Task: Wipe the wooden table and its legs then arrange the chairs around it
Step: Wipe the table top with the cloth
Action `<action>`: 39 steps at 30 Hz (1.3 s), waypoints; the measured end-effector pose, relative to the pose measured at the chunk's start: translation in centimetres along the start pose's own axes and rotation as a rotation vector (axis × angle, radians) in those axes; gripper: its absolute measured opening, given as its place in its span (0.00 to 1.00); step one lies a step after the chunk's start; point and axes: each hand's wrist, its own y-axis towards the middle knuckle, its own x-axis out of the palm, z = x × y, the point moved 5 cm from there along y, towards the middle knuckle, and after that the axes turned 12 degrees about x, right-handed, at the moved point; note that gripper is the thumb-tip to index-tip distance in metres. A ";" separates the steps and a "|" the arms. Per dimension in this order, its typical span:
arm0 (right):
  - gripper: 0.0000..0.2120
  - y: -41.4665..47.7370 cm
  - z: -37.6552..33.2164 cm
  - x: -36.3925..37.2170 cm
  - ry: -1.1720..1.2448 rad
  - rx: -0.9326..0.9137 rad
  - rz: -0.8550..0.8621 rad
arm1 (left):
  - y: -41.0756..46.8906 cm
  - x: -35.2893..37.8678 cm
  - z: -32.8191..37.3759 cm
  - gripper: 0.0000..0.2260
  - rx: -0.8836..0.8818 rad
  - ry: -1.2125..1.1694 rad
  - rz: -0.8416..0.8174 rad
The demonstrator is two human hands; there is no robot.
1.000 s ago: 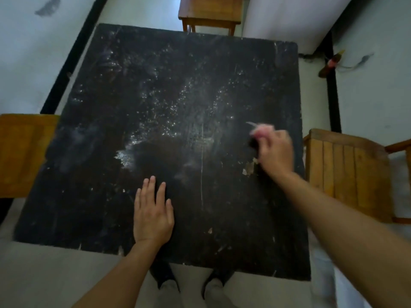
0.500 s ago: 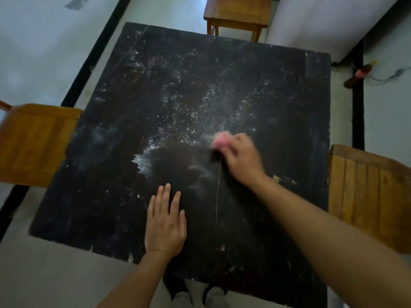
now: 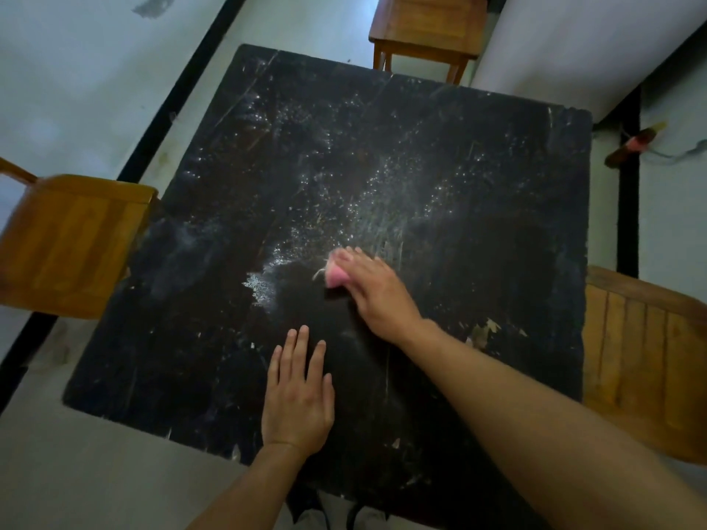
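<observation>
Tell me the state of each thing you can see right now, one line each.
table: dusty, white specks across the middle; darker wiped patch on the near side.
right hand: fingers press the pink cloth onto the table.
pink cloth: bunched, partly under the fingers.
left hand: flat, palm down on the table.
left chair: upright beside the table.
far chair: upright, beyond the far edge.
right chair: upright beside the table.

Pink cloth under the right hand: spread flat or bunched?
Bunched. The pink cloth shows only as a small wad under the right hand, frayed threads trailing from it, on the black wooden table.
</observation>
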 end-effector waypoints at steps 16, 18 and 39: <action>0.19 -0.3 -1.4 1.5 0.029 0.131 0.055 | 0.1 0.2 -0.3 0.23 0.019 -0.026 0.006; 0.20 -0.9 -0.8 -1.2 0.033 0.188 0.116 | 0.1 0.2 -0.5 0.23 0.018 -0.032 0.001; 0.10 -4.5 -9.5 5.4 0.298 0.431 0.444 | -3.2 -5.5 -23.6 0.22 -0.161 -0.004 -0.015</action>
